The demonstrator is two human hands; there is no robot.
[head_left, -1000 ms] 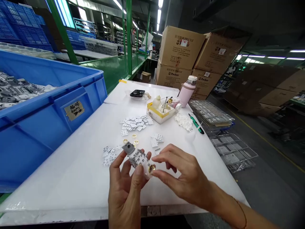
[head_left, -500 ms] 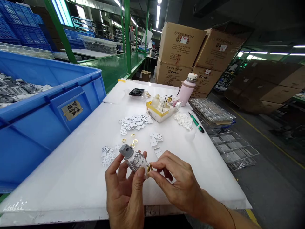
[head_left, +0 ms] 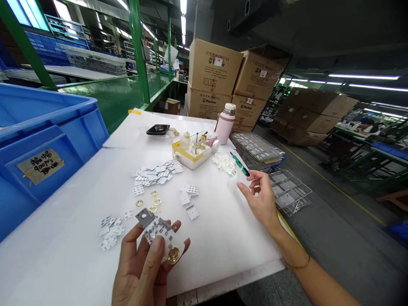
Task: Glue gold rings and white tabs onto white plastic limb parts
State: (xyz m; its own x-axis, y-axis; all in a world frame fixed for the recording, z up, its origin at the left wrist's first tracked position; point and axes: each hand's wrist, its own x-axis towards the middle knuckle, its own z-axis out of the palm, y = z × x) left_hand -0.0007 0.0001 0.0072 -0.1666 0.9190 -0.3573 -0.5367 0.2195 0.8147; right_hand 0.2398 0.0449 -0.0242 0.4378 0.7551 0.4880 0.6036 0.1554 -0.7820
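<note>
My left hand (head_left: 143, 263) is closed around a small grey and silver model part (head_left: 159, 229). This part has a flat grey flange with a round hole at its upper end. At its lower end sits a gold ring (head_left: 173, 254), facing me. My right hand (head_left: 261, 199) is off to the right above the table, thumb and fingers apart, with nothing visible in it. Its fingertips are close to a green utility knife (head_left: 239, 163). Several loose gold rings (head_left: 157, 202) lie just beyond the model part.
Small white plates lie in a large pile (head_left: 156, 173) and a smaller pile (head_left: 112, 231). A clear tray (head_left: 194, 160) holds bottles; crumpled white tissue (head_left: 224, 163) and a pink flask (head_left: 225, 125) are beside it. A blue crate (head_left: 63, 140) stands left, stacked trays (head_left: 258, 146) right.
My right hand has let go of the gold ring and moved right, toward the utility knife. The ring stays on the part in my left hand. The view has turned to the right.
</note>
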